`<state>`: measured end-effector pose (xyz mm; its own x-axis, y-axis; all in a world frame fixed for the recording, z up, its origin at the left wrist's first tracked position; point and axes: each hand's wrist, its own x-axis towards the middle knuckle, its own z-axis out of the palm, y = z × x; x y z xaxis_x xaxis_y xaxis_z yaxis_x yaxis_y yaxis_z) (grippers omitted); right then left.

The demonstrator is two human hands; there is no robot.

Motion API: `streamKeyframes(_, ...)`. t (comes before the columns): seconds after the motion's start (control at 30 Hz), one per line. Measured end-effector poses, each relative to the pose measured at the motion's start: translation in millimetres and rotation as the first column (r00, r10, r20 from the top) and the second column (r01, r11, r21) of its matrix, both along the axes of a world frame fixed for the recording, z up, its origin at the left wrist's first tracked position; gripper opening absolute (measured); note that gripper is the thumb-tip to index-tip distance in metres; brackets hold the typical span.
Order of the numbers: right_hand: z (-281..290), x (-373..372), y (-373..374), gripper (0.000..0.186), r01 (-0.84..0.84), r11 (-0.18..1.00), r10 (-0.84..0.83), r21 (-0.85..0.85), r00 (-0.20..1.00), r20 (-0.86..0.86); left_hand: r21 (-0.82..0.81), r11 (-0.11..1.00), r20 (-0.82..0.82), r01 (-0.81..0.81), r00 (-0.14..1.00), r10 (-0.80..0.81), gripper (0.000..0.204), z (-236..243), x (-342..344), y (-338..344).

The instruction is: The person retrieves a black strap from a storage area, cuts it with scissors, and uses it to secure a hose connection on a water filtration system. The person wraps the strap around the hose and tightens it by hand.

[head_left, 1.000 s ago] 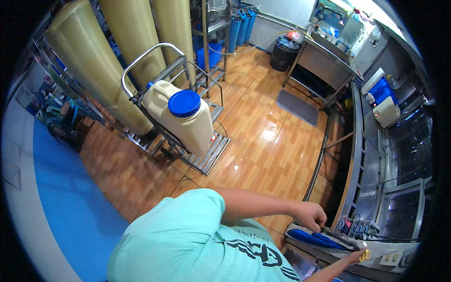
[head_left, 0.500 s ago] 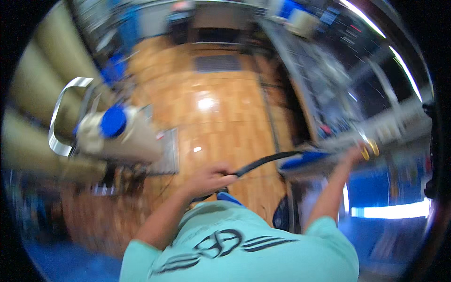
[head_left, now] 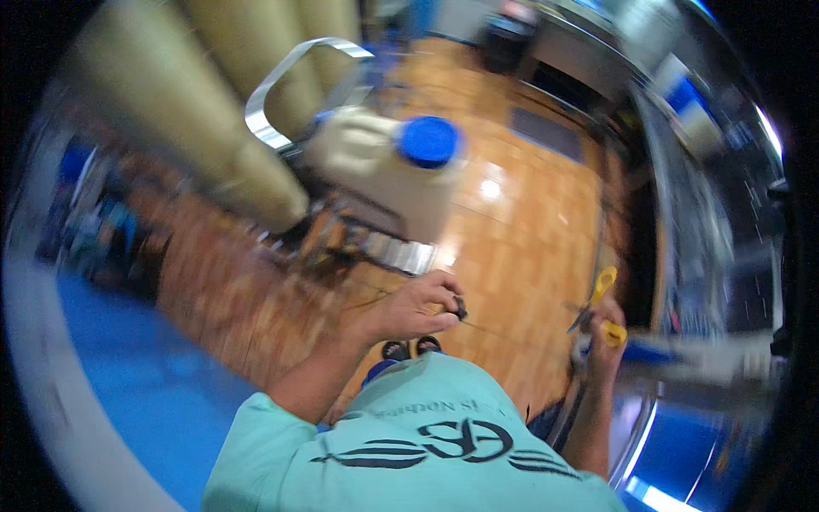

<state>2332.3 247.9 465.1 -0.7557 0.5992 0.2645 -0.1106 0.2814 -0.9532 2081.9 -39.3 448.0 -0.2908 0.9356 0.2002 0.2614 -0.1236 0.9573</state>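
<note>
My left hand, low in the middle above my shoes, is closed on a small black object, partly hidden by the fingers. My right hand, to its right, grips yellow-handled scissors, their metal blades pointing left. Beyond my left hand, a cream jerry can with a blue lid stands on a metal trolley with a curved handle.
Tall tan cylindrical tanks stand behind the trolley at left. A dark bin and steel sink are at the back, with a grey mat before them. A long metal counter runs along the right.
My view has swung about. The long dark strap that my left hand held half a second ago no longer shows stretched rightward. My right hand with the scissors has come leftward and lower in view.
</note>
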Motion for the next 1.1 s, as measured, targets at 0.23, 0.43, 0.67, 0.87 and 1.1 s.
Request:
streamKeyframes(0.23, -14, -185, -219, 0.02, -0.491, 0.769, 0.438, -0.41, 0.871, -0.221, 0.04, 0.966, 0.698, -0.255, 0.699, 0.156, 0.015, -39, 24, -147)
streamKeyframes(0.43, 2, -291, -388, 0.03, -0.842, 0.461, 0.883, 0.279, 0.466, -0.052, 0.173, 0.55, 0.965, -0.817, 0.252, 0.071, 0.039, -24, 3, -265)
streamKeyframes(0.67, 2, -375, -584, 0.041, -0.913, 0.226, 0.974, 0.341, 0.218, -0.061, -0.142, 0.177, 0.872, -0.974, -0.039, 0.488, 0.026, -21, -57, -464)
streamKeyframes(0.87, 24, -483, -696, 0.059, -0.459, -0.353, 0.935, -0.815, -0.137, -0.327, -0.216, 0.367, 0.305, -0.905, 0.294, 0.906, 0.018, 57, -138, -636)
streamKeyframes(1.1, 14, -586, -817, 0.055, -0.188, -0.514, 0.786, -0.837, -0.494, -0.371, -0.383, 0.415, -0.205, -0.825, 0.514, 0.833, 0.012, 91, -244, -753)
